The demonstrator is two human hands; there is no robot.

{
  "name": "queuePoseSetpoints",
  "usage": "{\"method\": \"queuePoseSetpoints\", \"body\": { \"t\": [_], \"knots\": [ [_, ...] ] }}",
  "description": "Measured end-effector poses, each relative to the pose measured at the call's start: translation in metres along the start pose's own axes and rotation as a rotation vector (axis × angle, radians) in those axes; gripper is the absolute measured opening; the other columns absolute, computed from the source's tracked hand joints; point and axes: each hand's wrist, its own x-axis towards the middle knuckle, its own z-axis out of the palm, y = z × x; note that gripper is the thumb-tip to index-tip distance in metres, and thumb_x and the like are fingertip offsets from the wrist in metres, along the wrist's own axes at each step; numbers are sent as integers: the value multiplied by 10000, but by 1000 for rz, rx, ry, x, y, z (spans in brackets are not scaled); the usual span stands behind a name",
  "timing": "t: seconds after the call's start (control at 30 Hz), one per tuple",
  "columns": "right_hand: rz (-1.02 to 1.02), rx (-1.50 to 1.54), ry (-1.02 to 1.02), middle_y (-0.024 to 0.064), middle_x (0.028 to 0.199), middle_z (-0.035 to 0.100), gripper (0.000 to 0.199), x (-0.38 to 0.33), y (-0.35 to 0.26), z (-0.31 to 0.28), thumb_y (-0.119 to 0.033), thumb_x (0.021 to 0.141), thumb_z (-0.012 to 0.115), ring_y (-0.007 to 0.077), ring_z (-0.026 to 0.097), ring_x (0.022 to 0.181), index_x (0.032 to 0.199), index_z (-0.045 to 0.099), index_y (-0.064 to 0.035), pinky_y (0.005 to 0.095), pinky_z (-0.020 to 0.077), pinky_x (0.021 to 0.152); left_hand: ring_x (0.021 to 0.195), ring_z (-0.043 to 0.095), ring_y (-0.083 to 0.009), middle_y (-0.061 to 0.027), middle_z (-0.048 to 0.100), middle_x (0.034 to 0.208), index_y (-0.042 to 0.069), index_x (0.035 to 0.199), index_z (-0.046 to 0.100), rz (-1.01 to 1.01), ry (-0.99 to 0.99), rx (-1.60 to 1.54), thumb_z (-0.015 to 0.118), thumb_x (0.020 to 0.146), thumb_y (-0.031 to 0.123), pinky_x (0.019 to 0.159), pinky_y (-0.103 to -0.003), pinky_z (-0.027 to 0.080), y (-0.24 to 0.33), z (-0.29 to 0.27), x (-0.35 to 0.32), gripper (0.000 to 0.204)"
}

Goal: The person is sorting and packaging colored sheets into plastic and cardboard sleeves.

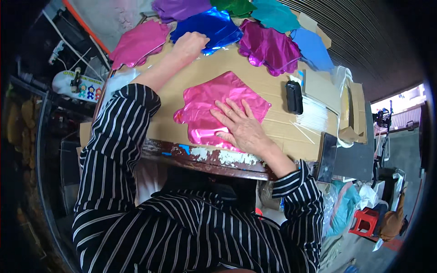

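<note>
A flat, shiny pink foil balloon (207, 98) with a pointed outline lies on the cardboard in front of me. My right hand (243, 129) rests on its right part, palm down and fingers spread. Farther off, my left hand (191, 45) reaches to the near edge of a pile of blue foil balloons (216, 27). Its fingers are curled in against the blue foil, and their tips are mostly hidden.
More foil piles ring the far edge: pink (141, 43), purple (182, 7), green (234, 5), teal (275, 16), magenta (268, 48) and light blue (314, 48). A black case (294, 98), thin white sticks (314, 116) and a dark phone-like slab (327, 157) lie right. A red stool (364, 221) stands below.
</note>
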Motion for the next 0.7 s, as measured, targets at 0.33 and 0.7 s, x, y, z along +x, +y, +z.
{"method": "queuePoseSetpoints", "body": {
  "t": [0.33,0.7],
  "knots": [
    [25,85,5,76,1633,297,679,-3,0,0,-494,990,525,299,225,1523,1569,335,-196,554,79,1245,814,720,-272,-151,729,846,26,914,758,-306,84,-288,751,851,246,731,-386,552,-6,-5,16,229],
    [65,229,-24,191,1481,488,607,37,3,-62,-375,993,573,372,466,1364,1489,419,-60,528,291,1181,560,637,-172,-62,641,609,45,770,737,-559,-46,-488,829,789,431,575,-332,493,-40,9,19,397]
  ]
}}
